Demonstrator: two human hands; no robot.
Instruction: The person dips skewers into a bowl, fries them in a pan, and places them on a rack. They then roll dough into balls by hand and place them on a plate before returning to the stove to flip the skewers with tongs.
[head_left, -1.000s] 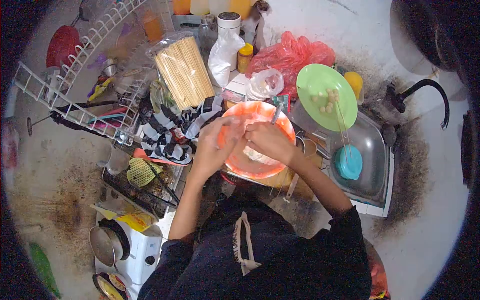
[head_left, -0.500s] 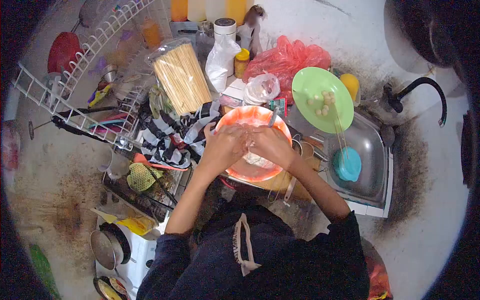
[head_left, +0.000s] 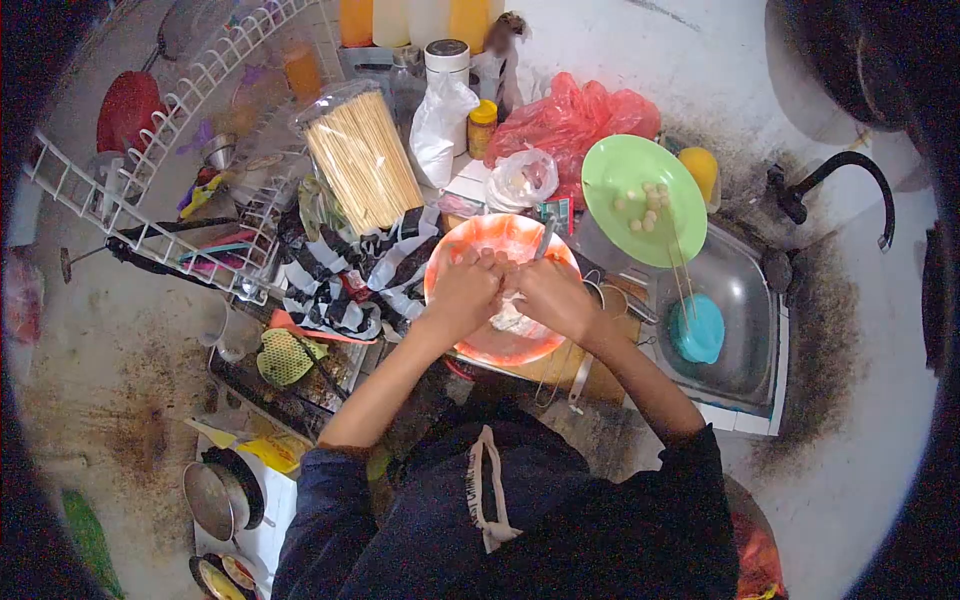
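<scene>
An orange and white bowl (head_left: 470,345) holds pale dough (head_left: 512,318), with a spoon handle (head_left: 546,238) leaning at its upper right. Over the bowl's left half, my left hand (head_left: 467,288) has its fingers bent. My right hand (head_left: 548,292) is beside it, fingers curled inward near the other hand's fingertips. Whatever lies between the fingers is too small to make out. To the upper right, a green plate (head_left: 610,180) carries several small pale balls (head_left: 650,205) and thin skewers (head_left: 680,262).
A sink (head_left: 745,290) with a turquoise bowl (head_left: 700,328) and a black faucet (head_left: 850,160) is at the right. Packed skewers (head_left: 362,160), a red bag (head_left: 575,120) and a yellow-lidded jar (head_left: 482,128) stand behind. A white rack (head_left: 150,225) is at the left.
My left hand has shifted slightly left and down, its fingers now more visible. My right hand has moved slightly right, widening the gap between the wrists.
</scene>
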